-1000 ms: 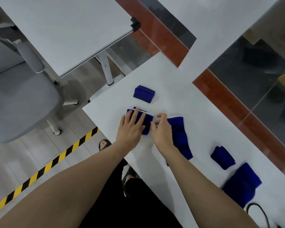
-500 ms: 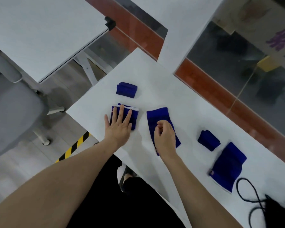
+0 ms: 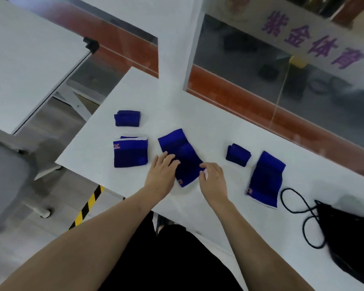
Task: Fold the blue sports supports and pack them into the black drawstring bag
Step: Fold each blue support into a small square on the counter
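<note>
Several blue supports lie on the white table (image 3: pixel 135 87). A long unfolded support (image 3: pixel 183 152) lies flat in the middle. My left hand (image 3: pixel 161 172) rests flat on its left edge, fingers spread. My right hand (image 3: pixel 213 178) pinches its near right corner. To the left lies a folded support with a white trim (image 3: pixel 130 153), and behind that a small folded one (image 3: pixel 127 118). Right of centre sits another small folded support (image 3: pixel 237 154), then a long unfolded one (image 3: pixel 266 178). The black drawstring bag (image 3: pixel 349 238) lies at the right edge, its cord (image 3: pixel 296 208) looped on the table.
A second white table (image 3: pixel 25 59) stands at the left across a gap, with a grey office chair (image 3: pixel 6 175) below it. A glass wall with purple lettering (image 3: pixel 311 43) runs behind the table. Yellow-black floor tape (image 3: pixel 86 206) runs near my legs.
My left hand left the folded trimmed support and moved right onto the long middle support. My right hand now pinches that support's near right corner. The view shifted right, showing more of the bag.
</note>
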Motion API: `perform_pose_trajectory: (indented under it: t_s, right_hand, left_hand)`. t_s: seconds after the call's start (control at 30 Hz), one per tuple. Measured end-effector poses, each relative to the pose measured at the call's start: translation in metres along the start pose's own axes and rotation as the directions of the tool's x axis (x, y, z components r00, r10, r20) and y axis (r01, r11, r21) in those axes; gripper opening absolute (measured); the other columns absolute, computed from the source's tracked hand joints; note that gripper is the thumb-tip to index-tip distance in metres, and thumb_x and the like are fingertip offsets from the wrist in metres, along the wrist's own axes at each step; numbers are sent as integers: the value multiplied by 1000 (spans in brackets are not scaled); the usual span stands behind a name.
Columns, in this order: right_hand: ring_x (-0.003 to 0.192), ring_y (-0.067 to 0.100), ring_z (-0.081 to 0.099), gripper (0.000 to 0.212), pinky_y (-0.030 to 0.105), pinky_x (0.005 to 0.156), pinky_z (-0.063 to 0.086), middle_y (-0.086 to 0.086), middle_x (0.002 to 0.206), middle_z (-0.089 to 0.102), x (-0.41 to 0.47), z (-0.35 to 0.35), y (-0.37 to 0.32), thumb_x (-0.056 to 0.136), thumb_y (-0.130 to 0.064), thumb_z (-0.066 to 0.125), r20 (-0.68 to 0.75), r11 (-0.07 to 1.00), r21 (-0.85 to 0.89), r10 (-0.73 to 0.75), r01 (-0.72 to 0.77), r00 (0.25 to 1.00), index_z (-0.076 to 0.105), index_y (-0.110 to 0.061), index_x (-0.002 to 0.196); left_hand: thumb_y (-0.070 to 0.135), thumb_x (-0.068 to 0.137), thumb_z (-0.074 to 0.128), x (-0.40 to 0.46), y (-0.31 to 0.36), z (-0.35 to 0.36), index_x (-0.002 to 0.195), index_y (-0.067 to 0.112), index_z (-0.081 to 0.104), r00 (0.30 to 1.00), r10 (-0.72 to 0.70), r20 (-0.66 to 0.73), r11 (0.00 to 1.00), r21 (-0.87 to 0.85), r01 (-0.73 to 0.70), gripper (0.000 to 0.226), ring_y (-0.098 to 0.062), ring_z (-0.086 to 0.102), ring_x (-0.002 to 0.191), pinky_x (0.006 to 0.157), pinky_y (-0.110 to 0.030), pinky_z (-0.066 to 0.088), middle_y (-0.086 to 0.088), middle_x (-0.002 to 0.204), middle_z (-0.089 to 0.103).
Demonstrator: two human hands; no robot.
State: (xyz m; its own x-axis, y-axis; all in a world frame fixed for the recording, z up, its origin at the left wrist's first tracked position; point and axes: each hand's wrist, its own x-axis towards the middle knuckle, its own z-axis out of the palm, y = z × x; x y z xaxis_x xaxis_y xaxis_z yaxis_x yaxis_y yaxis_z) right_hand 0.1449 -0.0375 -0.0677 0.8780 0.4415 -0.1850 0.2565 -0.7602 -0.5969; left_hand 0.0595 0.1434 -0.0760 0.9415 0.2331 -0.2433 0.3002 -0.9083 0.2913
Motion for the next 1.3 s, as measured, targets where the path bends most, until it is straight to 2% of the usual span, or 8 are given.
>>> perform_pose_trajectory:
  t_s: [0.2,0.37,0.5,0.7,0.8,0.93,1.07,1.3]
  right_hand:
    - [121,18,52,22,30,105,43,-2,127,63,-33,-26,49,101,-14,57,-177,981,-16,187,-193,966,66,-17,121]
    - [130,25,49,32,41,107,43,2,135,58,-59,-38,88,97,-11,62,-281,931,-73,326,-359,903,61,-16,129]
    - [146,25,35,44,46,118,31,4,157,42,-65,-42,104,100,-17,55,-190,878,-123,436,-462,880,53,-16,145]
    - [130,28,49,37,46,109,42,3,143,54,-70,-34,88,100,-14,53,-124,920,-147,348,-364,929,61,-13,137]
    - [122,29,55,35,42,103,48,7,135,58,-68,-31,76,101,-8,51,-71,951,-73,296,-301,953,61,-10,135]
    - [127,23,46,57,37,109,43,-1,147,45,-65,-37,72,96,2,55,1,952,-233,205,-199,979,51,-20,148]
    - [127,22,36,71,34,92,54,-6,155,28,-59,-44,73,93,3,60,173,920,-370,207,-132,963,41,-29,153]
    - [106,19,53,20,35,87,56,-4,122,45,-36,-41,76,99,-6,62,181,936,-313,225,-161,957,63,-18,116]
  left_hand:
    - [26,103,46,-4,30,9,150,21,33,987,-10,161,997,78,-2,50,-29,10,155,124,-48,16,-8,167,11]
    - [16,98,46,-6,52,12,148,17,37,985,31,170,996,74,-44,51,-25,22,151,121,-39,24,-8,168,15]
    - [16,93,53,-7,61,14,145,16,38,985,36,170,984,165,-65,54,-25,37,136,110,-38,36,-7,162,24]
    - [18,90,57,-13,72,15,143,22,40,978,9,210,967,249,-62,55,-25,43,126,116,-50,31,-7,140,38]
    - [19,92,55,-14,73,11,144,24,38,978,-11,210,981,193,-30,55,-25,45,121,99,-42,44,-7,137,38]
    - [17,92,57,-9,62,5,143,22,42,994,-3,113,984,179,-17,53,-27,40,129,102,-40,42,-7,148,37]
    - [17,92,56,-6,47,3,150,27,32,972,1,235,981,190,-47,64,-31,30,140,110,-47,36,-6,161,20]
    - [21,93,52,-9,44,0,154,32,24,960,-30,277,973,227,-35,69,-25,43,115,89,-37,45,-8,142,30]
